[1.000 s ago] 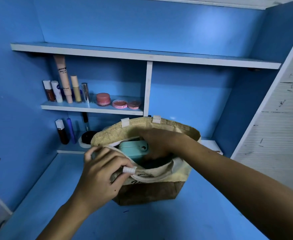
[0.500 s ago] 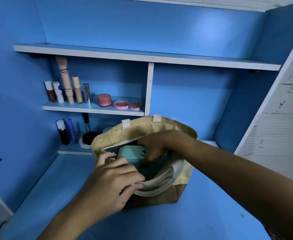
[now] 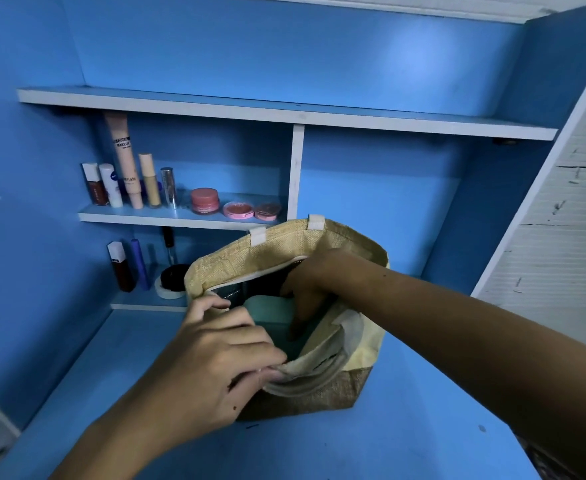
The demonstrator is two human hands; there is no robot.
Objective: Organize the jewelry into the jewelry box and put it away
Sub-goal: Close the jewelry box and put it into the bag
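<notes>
A teal jewelry box (image 3: 273, 315) sits inside an open tan jute bag (image 3: 284, 251) standing on the blue desk. My right hand (image 3: 314, 289) reaches into the bag from the right, its fingers curled over the box's right side. My left hand (image 3: 215, 355) grips the bag's near rim and its pale handles, pulling the opening toward me. Most of the box is hidden by the bag and my hands.
Cosmetic tubes (image 3: 125, 161) and pink jars (image 3: 204, 199) line the small middle shelf. Below it stand a dark red bottle (image 3: 122, 268), a blue stick and a black round jar (image 3: 173, 277). A long white-edged shelf (image 3: 284, 114) spans above; a white wall panel (image 3: 561, 237) stands right.
The teal box has sunk deeper into the bag with my right hand on it. My left hand shifted down along the near rim and now bunches the handles.
</notes>
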